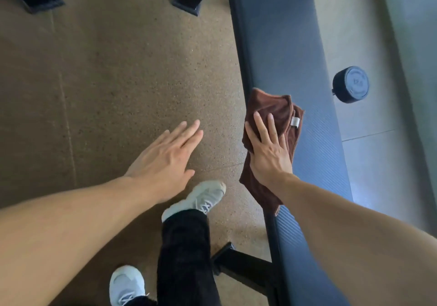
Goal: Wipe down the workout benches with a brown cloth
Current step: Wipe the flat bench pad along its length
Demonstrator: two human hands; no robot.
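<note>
Desk [283, 45]: far end cut by top edge, near end by bottom edge. Brown cloth [272, 109]: middle hidden under right hand [269, 154]; lower part draped over the desk's side. White tag [295, 121] on cloth too small to read. Dumbbell [352, 84]: only one end shows, marking on its face blurred. Black frame feet [189, 0] cut by top edge. Both forearms run out of frame. Near shoe [126, 284] cut by bottom edge.

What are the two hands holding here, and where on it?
The right hand presses the brown cloth flat against the bench near its left edge, fingers straight on the cloth's middle, not gripping. The left hand hangs open above the floor, holding nothing.
</note>
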